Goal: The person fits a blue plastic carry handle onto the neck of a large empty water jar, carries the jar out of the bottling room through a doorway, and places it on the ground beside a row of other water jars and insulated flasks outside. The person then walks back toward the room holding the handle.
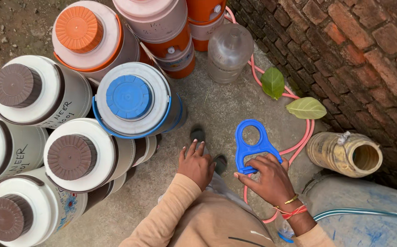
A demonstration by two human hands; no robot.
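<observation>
- My right hand [271,176] bends at the wrist, its grip grasping the blue bottle handle [252,145] just right of the blue-lidded jug [132,100].
- My left hand [197,163] rests released, fingers spread, on my knee.
- My feet are mostly hidden.

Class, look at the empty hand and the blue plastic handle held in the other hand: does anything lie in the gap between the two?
Hardly anything. The left hand rests on the knee, fingers spread and empty; the right hand grips the blue plastic handle at its lower end. Between them show only a dark sandal toe and the bare concrete floor.
</observation>
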